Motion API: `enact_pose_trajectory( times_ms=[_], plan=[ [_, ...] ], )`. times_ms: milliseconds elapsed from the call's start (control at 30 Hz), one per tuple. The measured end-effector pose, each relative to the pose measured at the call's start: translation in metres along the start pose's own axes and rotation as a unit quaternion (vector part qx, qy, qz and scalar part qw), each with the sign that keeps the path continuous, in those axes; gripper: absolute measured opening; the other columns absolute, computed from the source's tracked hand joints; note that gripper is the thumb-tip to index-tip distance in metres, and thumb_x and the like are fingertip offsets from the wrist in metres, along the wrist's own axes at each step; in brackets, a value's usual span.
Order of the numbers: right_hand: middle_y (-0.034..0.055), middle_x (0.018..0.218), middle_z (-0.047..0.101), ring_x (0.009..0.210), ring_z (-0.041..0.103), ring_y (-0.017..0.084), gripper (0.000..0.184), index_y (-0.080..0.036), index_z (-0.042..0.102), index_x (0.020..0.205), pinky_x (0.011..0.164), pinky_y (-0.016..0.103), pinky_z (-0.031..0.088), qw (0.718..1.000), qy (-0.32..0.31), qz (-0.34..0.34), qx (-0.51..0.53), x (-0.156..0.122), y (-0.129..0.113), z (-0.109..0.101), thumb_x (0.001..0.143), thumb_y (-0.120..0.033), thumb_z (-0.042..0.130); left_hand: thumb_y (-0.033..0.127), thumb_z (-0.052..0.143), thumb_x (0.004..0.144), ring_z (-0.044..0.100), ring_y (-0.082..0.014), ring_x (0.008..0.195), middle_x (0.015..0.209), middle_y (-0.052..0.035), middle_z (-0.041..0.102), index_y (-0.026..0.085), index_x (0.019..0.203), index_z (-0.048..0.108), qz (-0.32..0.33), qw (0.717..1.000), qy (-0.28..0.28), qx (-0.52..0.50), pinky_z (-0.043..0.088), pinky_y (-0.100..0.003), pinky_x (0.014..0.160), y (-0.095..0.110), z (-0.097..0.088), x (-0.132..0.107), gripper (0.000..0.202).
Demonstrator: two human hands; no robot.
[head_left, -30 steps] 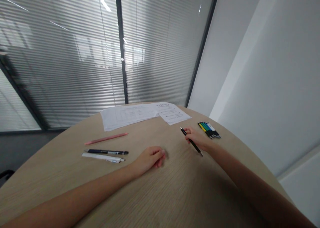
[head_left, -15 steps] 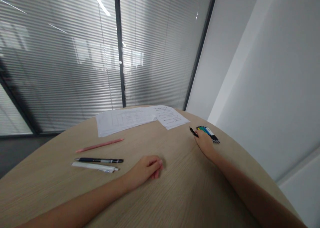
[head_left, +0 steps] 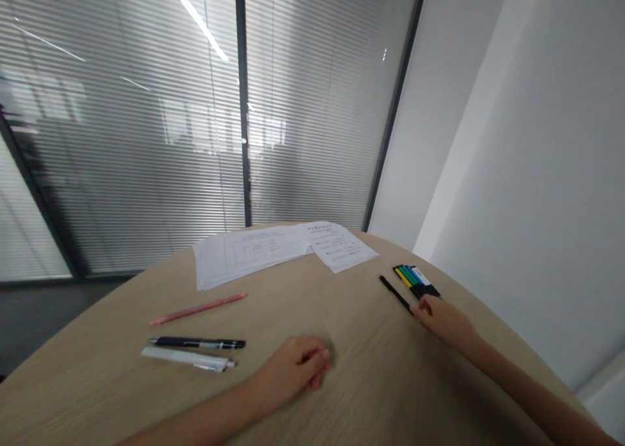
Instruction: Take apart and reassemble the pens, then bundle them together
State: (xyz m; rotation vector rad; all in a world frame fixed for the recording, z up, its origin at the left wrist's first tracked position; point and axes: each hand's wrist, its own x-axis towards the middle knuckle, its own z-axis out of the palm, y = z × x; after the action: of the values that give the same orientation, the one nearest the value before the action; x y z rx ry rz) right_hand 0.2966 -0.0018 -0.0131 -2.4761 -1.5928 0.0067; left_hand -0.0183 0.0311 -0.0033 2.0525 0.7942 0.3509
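Observation:
My right hand (head_left: 446, 322) is at the right side of the table, its fingers bent and the fingertips closed at the near end of a thin black pen (head_left: 394, 292). The pen lies slanted on the tabletop. Just beyond the hand sits a row of several pens (head_left: 413, 278) side by side, with yellow, green, blue and white bodies and black ends; the hand partly covers its near end. My left hand (head_left: 293, 371) rests on the table in a loose fist, with nothing visible in it.
To the left lie a pink pencil-like stick (head_left: 198, 309), a dark pen (head_left: 195, 343) and a white pen (head_left: 188, 358). Printed papers (head_left: 258, 254) lie at the far edge of the round wooden table (head_left: 361, 394). Behind it stand a glass partition with blinds (head_left: 303, 172) and a white wall (head_left: 547, 172).
My right hand has drawn back toward me and to the right, showing more of the black pen and the pen row. My left hand stays put. The whole view has tilted slightly.

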Motion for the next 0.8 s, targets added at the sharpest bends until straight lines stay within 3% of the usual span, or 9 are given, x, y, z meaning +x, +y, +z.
enact_pose_trajectory(
  times_ms=[133,300,500,800],
  plan=[
    [0.0058,0.073,0.060,0.068,0.057,0.019,0.026,-0.018,0.048,0.070,0.058,0.028,0.037,0.999,-0.027,-0.031,-0.010,-0.008,0.017,0.007,0.079,-0.039,0.035,0.035,0.033,0.078,0.036,-0.0078,0.044,0.045,0.0042,0.042,0.016,0.053,0.046,-0.005,1.000,0.003,0.007,0.029,-0.018,0.048,0.000,0.001,0.000,0.034],
    [0.0090,0.080,0.061,0.073,0.058,0.022,0.025,-0.017,0.050,0.076,0.058,0.029,0.038,0.993,-0.025,-0.084,-0.084,-0.003,0.008,0.009,0.083,-0.032,0.031,0.035,0.033,0.077,0.038,-0.0081,0.045,0.046,0.0038,0.043,0.016,0.054,0.046,-0.004,1.000,0.006,0.006,0.031,-0.018,0.049,-0.001,0.001,-0.001,0.032],
    [0.0131,0.082,0.063,0.076,0.060,0.024,0.033,-0.015,0.055,0.082,0.059,0.032,0.042,0.990,-0.031,-0.027,-0.136,0.005,-0.003,0.010,0.086,-0.030,0.026,0.036,0.032,0.077,0.039,-0.0086,0.046,0.047,0.0031,0.043,0.016,0.052,0.045,-0.015,1.000,0.005,0.022,0.030,-0.019,0.049,-0.001,0.001,0.000,0.035],
    [0.0149,0.080,0.063,0.073,0.061,0.026,0.035,-0.013,0.055,0.086,0.057,0.035,0.044,0.991,-0.014,0.037,-0.130,0.009,0.003,0.015,0.086,-0.032,0.024,0.036,0.032,0.076,0.041,-0.0099,0.048,0.048,0.0019,0.044,0.016,0.051,0.045,-0.023,0.999,-0.011,0.043,0.031,-0.019,0.050,-0.002,0.003,0.001,0.034]
  ],
)
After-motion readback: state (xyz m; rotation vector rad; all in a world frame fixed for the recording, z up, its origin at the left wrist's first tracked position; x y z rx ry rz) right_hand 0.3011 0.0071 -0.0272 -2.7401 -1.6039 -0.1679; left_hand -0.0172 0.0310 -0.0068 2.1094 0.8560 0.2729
